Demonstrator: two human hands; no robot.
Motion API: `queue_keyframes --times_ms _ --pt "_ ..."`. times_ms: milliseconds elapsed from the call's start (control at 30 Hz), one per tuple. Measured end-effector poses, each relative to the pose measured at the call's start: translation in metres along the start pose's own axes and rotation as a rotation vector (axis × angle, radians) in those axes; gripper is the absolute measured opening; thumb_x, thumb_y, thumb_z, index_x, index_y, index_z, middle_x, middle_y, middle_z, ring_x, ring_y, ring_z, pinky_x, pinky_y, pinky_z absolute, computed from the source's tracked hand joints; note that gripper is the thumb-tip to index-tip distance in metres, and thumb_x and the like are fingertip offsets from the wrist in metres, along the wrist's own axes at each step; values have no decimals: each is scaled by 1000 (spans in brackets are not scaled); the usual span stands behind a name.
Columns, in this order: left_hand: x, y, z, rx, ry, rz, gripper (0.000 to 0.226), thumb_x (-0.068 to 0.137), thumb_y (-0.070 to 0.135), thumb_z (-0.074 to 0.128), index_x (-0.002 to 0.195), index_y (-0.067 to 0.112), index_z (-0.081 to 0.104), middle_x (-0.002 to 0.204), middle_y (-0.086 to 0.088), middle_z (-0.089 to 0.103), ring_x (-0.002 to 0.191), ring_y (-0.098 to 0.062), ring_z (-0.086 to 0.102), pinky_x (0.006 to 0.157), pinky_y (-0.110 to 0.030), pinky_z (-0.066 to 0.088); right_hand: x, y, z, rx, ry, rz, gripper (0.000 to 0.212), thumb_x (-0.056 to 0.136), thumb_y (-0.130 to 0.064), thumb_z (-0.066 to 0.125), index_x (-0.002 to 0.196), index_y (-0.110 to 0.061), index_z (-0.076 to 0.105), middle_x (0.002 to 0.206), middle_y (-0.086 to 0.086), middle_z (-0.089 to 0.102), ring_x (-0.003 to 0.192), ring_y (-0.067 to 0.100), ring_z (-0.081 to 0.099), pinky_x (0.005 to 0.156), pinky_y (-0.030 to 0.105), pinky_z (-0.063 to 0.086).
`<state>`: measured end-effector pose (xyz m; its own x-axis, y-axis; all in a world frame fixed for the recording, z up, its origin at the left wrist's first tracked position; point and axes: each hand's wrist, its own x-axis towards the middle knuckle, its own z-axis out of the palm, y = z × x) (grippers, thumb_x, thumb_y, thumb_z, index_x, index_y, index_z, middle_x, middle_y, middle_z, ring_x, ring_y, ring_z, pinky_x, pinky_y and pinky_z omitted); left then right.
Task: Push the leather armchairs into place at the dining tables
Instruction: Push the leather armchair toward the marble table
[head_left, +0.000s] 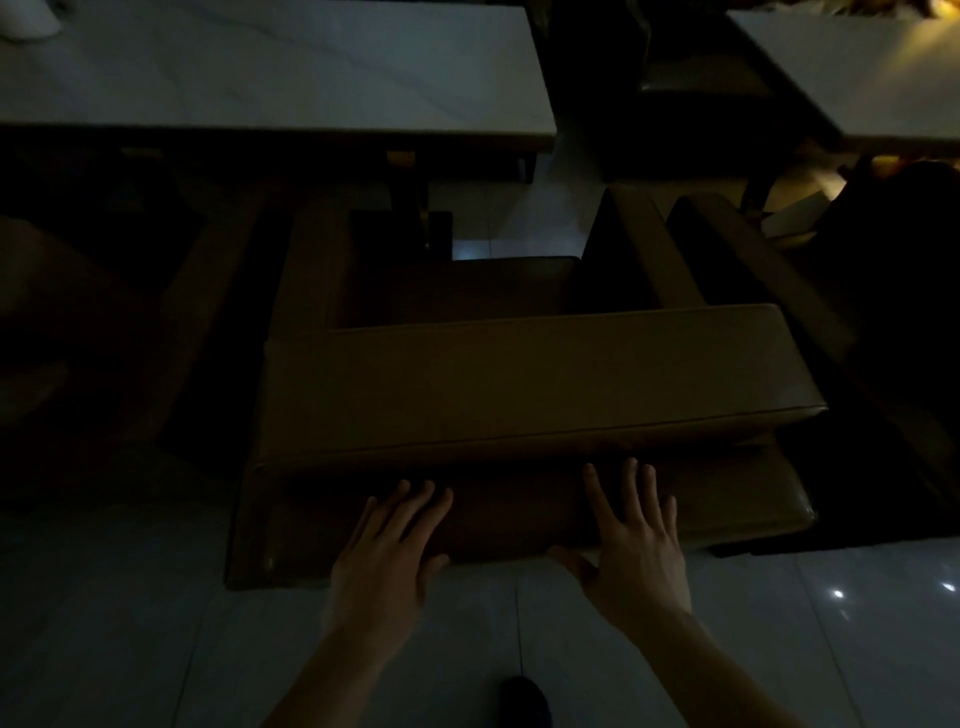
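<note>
Pushed big brown leather armchair (535, 395), probably heavy and smooth, toward white table (270, 73); left hand (387, 551) and right hand (631, 540) flat on its back, fingers (597, 486) spread open.

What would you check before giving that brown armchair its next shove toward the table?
1. Left hand flat on the armchair back: ok.
2. Right hand flat on it too: ok.
3. Chair squared to the white dining table: not ok, it sits slightly skewed.
4. Seat front clear of the table leg: cannot tell, too dark.
5. Gap to the neighbouring armchair on the right: cannot tell, their arms look close.
6. Tiled floor behind the chair clear: ok.
</note>
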<state>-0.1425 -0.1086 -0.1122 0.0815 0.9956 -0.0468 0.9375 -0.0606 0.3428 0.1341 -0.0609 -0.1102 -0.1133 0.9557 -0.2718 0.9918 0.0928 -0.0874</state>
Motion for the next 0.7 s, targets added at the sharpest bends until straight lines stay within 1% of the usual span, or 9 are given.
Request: queue_keyframes --times_ms 100,167,267,333,533,700 --pt "4 -1 6 -21 21 7 71 83 37 73 147 32 43 149 8 47 142 -20 36 119 -45 23 4 -1 0 -15 -10 14 102 76 -94 13 153 -39 -26 165 15 -22 148 34 -28 124 58 1" --pt "9 -2 8 -33 45 16 74 80 34 77 146 31 45 149 8 48 141 -21 38 118 -46 24 9 -2 0 -9 -10 21 101 75 -94 12 151 -40 -28 165 14 -22 148 33 -29 123 57 0" --pt "27 -7 6 -25 71 23 73 80 32 78 145 30 46 147 7 50 140 -23 40 117 -49 29 24 -5 -6 2 6 17 101 78 -92 17 153 -38 -23 165 15 -21 149 34 -27 123 57 -1" --pt "45 -8 1 -17 71 10 70 82 30 77 145 28 48 147 4 50 140 -24 40 117 -50 28 42 -8 -12 7 15 9 101 80 -90 23 155 -37 -19 166 16 -19 150 36 -24 124 57 1" --pt "100 -11 -8 -27 48 -44 66 88 28 71 148 29 42 152 5 43 145 -23 31 122 -46 16 96 -11 -30 9 16 0 102 82 -88 28 157 -35 -16 165 17 -20 150 37 -23 124 57 -1" --pt "128 -15 -14 -12 20 -69 65 92 29 66 150 33 36 156 8 36 148 -19 22 123 -44 12 122 -12 -38 36 4 -7 100 84 -85 30 157 -34 -16 165 18 -21 150 38 -24 124 57 -2"
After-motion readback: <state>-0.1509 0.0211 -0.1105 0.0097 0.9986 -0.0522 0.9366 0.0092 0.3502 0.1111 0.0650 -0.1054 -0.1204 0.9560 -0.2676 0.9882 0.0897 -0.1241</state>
